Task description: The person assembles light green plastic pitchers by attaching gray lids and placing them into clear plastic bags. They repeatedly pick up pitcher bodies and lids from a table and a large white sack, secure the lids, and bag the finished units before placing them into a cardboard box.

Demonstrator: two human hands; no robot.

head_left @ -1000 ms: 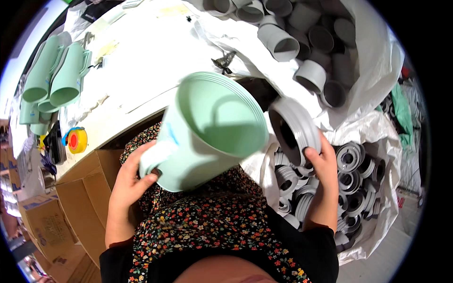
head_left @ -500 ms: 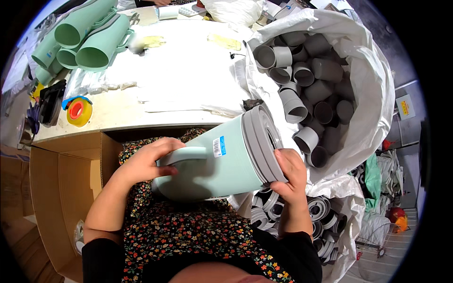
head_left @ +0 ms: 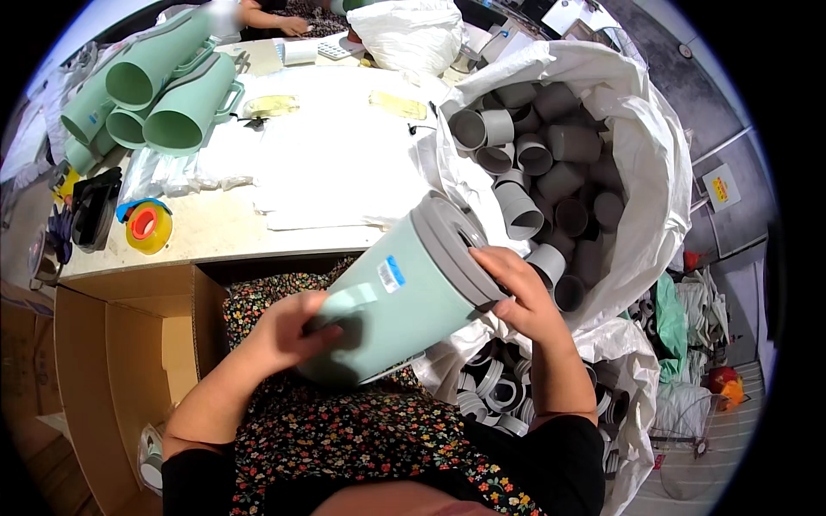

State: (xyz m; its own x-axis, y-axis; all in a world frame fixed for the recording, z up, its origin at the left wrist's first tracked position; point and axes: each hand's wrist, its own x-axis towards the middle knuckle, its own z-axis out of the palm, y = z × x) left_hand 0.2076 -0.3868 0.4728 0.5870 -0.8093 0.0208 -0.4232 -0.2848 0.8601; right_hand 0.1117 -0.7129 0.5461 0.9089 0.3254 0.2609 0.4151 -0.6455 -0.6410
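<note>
A large mint-green mug (head_left: 400,314) lies tilted over my lap, its lidded end pointing up and to the right. My left hand (head_left: 292,334) is closed around its handle (head_left: 351,299). On the other end sits a grey lid (head_left: 452,249), pressed onto the rim. My right hand (head_left: 527,297) grips the lid's edge, fingers on top and thumb at the side. A small blue and white sticker (head_left: 391,273) marks the mug's wall. The mug's base is partly hidden by my left hand and shadow.
Several mint mugs (head_left: 176,112) lie stacked at the far left, near a yellow tape roll (head_left: 149,228). A white sack (head_left: 654,172) of grey cups stands right; below it is another sack (head_left: 641,370) of grey lids. An open carton (head_left: 103,370) stands left. Another person's hand (head_left: 294,26) shows far off.
The mug's lidded end has swung left and its body tilts more steeply. My right hand has shifted on the lid, and my left hand sits lower. The whole view has shifted slightly.
</note>
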